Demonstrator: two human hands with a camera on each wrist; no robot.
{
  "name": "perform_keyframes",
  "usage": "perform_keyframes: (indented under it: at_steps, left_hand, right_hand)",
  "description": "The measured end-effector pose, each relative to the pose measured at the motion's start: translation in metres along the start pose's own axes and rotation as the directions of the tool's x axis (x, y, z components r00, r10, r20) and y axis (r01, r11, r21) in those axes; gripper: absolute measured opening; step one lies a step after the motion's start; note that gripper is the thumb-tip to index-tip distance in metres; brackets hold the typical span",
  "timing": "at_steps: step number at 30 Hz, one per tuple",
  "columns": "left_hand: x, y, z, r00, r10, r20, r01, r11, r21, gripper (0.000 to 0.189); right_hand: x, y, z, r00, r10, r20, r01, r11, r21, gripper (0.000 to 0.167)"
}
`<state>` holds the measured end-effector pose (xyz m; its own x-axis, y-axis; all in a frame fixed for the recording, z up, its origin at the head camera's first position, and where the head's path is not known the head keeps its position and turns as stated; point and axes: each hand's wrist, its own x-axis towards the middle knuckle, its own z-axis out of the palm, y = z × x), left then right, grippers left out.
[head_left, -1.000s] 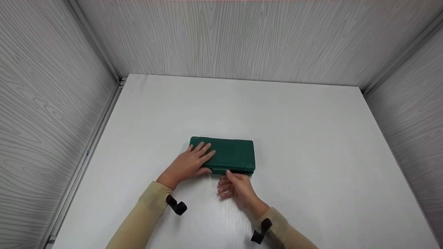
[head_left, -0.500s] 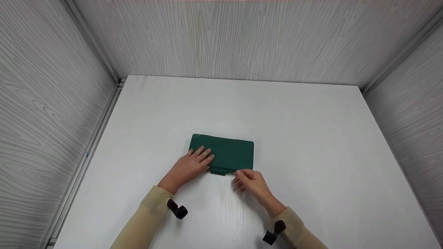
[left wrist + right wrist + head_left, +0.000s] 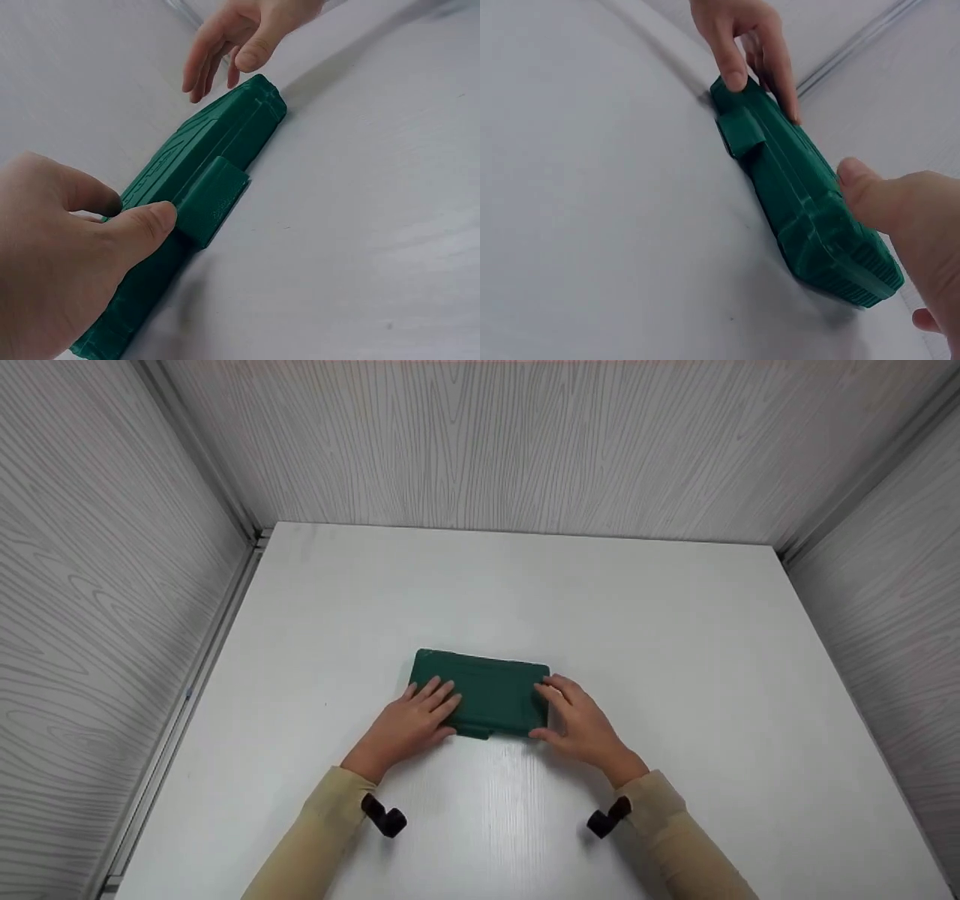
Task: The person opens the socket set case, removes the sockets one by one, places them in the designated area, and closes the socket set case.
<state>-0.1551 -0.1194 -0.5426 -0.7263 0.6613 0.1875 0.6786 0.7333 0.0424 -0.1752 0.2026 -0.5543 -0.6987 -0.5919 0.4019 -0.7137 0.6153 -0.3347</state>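
Note:
A flat green plastic case (image 3: 495,694) lies on the table with its lid down. Its latch tab (image 3: 216,201) sticks out from the middle of the front side. My left hand (image 3: 411,726) rests on the lid's left part with fingers spread, the thumb at the front edge beside the latch. Over the case's right end is my right hand (image 3: 585,727), its fingers apart and gently bent, fingertips near the right edge and thumb near the front corner. In the right wrist view a gap shows between the thumb (image 3: 855,176) and the case.
The white table (image 3: 675,660) carries the case near its middle. Grey wood-grain panels stand behind the table (image 3: 480,450) and on both sides. A metal rail runs along the left edge (image 3: 191,682). Black camera mounts (image 3: 386,817) sit on both wrists.
My right hand has left the latch area, slid right along the front edge and come up over the right end, fingers spreading. The lid's front gap has closed; the case has turned slightly.

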Motion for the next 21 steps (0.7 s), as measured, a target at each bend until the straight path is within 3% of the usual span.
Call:
perform_keyframes:
  at_steps: [4,8,16,21]
  left_hand:
    - [-0.002,-0.002,0.003,1.0,-0.015,-0.004,0.016,1.0,0.01,0.055]
    - [-0.003,-0.002,0.005,0.999,-0.018,-0.034,0.019,1.0,0.023,0.054]
    - [-0.007,-0.003,0.008,0.998,-0.041,-0.056,0.041,0.999,0.001,0.053]
    - [-0.011,-0.009,0.009,0.989,-0.11,-0.104,0.107,0.994,-0.032,0.059]
  right_hand:
    - [0.007,0.01,0.002,0.993,0.028,0.117,-0.029,1.0,0.011,0.093]
    - [0.011,0.017,0.004,0.984,0.017,0.18,-0.017,1.0,-0.003,0.106]
    - [0.011,0.022,0.001,0.98,-0.031,0.194,0.025,0.999,0.036,0.093]
    - [0.015,0.023,-0.002,0.981,-0.059,0.183,0.05,0.997,0.053,0.088]
